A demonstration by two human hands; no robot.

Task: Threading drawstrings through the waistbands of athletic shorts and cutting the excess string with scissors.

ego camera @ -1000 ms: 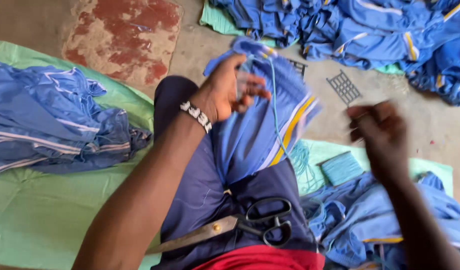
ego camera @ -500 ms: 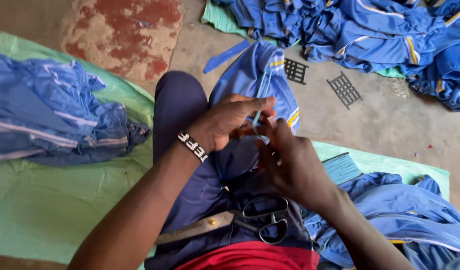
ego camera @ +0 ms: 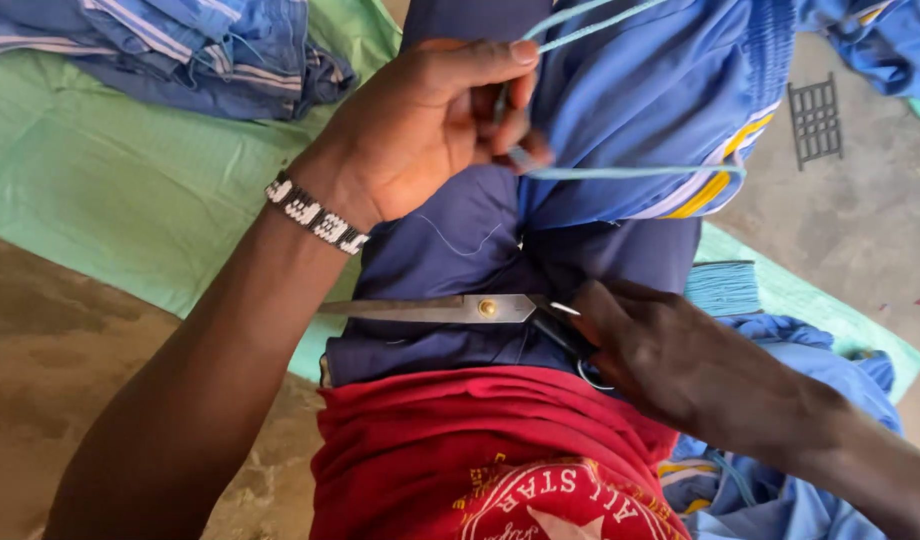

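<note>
Pinched thread (ego camera: 620,172), steel scissors (ego camera: 450,308)

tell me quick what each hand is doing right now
Left hand: closed, pinching light blue thread at the blue garment.
Right hand: on the scissors handles; grip cannot be told.

1. The floor (ego camera: 70,400) is bare, brownish concrete, rough and stained, seen at lower left and again at right.
2. A pale green sheet (ego camera: 130,190) lies spread over it, reaching from upper left to the right edge.
3. A dark metal grate (ego camera: 815,120) sits flat on the concrete at upper right.
4. Soft, even daylight, without hard shadows.
</note>
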